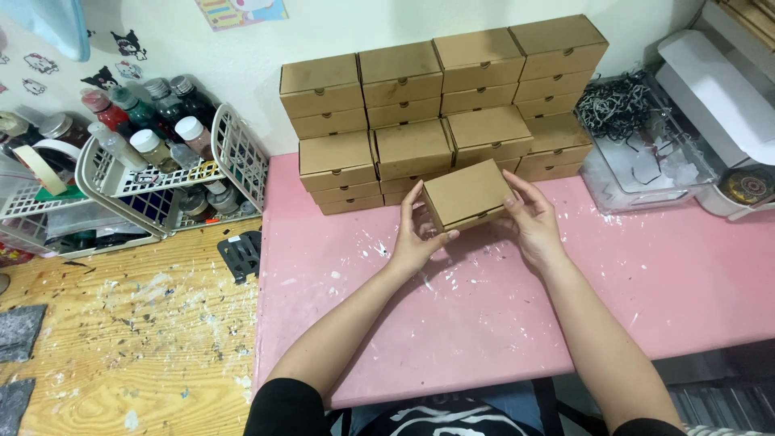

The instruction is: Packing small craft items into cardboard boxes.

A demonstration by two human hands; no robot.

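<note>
While both hands meet over the far half of the pink table top, a small brown cardboard box sits between them, closed and tilted slightly, raised just above the surface. Left hand cups the box's near-left corner, thumb along the front edge, fingers curled up its left side. Right hand presses the right end, fingers spread flat on that side; both hands are closed on the box. Directly behind stands a stack of matching brown boxes against the white wall, several rows high, each with a small dark tab notch in front; the held box is just in front of the lowest row. Right of the stack: a clear plastic tray with black shredded filler, then a white machine. Left of the pink top, a paint-flecked wooden bench carries white wire baskets full of capped bottles. Cartoon stickers dot the wall. Near part of the pink top is open, speckled white.
</note>
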